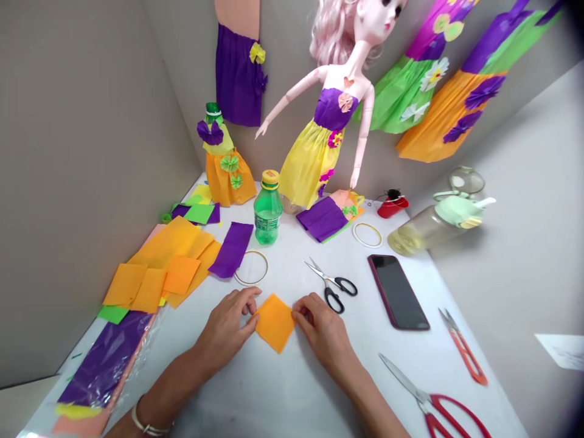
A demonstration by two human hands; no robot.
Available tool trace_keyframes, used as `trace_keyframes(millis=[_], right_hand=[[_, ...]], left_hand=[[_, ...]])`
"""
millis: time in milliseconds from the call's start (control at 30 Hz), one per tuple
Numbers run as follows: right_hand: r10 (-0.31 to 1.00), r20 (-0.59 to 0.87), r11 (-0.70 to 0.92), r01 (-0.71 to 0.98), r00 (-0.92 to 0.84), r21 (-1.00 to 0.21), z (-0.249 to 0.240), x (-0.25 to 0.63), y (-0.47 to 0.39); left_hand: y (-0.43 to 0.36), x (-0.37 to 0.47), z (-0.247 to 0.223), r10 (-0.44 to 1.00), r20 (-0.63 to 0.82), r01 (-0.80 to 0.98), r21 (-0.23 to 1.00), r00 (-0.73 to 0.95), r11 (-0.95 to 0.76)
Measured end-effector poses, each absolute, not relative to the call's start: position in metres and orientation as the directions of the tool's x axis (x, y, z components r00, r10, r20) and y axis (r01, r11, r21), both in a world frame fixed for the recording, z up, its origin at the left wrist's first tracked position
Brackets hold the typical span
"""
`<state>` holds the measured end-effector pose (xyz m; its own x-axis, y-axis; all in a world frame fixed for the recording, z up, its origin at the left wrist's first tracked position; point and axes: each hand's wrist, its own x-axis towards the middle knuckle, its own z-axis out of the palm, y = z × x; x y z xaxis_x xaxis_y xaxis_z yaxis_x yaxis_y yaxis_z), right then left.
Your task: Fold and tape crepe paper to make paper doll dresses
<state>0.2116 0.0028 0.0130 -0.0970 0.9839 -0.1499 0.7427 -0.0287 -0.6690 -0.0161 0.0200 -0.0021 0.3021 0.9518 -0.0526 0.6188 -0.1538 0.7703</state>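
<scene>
Left hand point(230, 325) pinches the left corner of the orange paper square point(275, 322), thumb and fingertips pressed together on its edge. Right hand point(322, 325) does the same at the opposite corner, so the square lies flat on the white counter point(283, 383) directly between the two hands, touching both (it sits turned like a diamond, one point toward the near edge). Just beyond the right hand lie small black-handled scissors point(332, 285), and further right a dark phone point(398, 292) rests face up. A thin ring point(250, 267) lies beyond the left hand, with a green bottle point(267, 210) behind it. Toward the counter's left edge spreads a heap of orange sheets point(168, 267). Red-handled scissors point(433, 401) lie near the right corner by the near edge.
</scene>
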Motion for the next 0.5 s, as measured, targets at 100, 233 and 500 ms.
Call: trace_keyframes(millis=[100,233,500], right_hand=[[0.987,-0.147,-0.066,0.655,-0.069,-0.752,0.0116,0.2109,0.0021],[0.981,-0.179,-0.128,0.460,-0.070,-0.879,0.0146,0.2087,0.0008],[0.999,-0.010,0.009,0.364,-0.052,-0.932,0.0140,0.2057,-0.0003]], left_hand=[[0.0184,-0.0162,0.0031,0.959,-0.104,0.549,0.834,0.264,-0.060],[0.0148,-0.0145,0.0085,0.962,-0.168,0.380,0.922,0.217,0.075],[0.0153,-0.0120,0.0035,0.940,-0.238,0.143,0.968,0.244,0.208]])
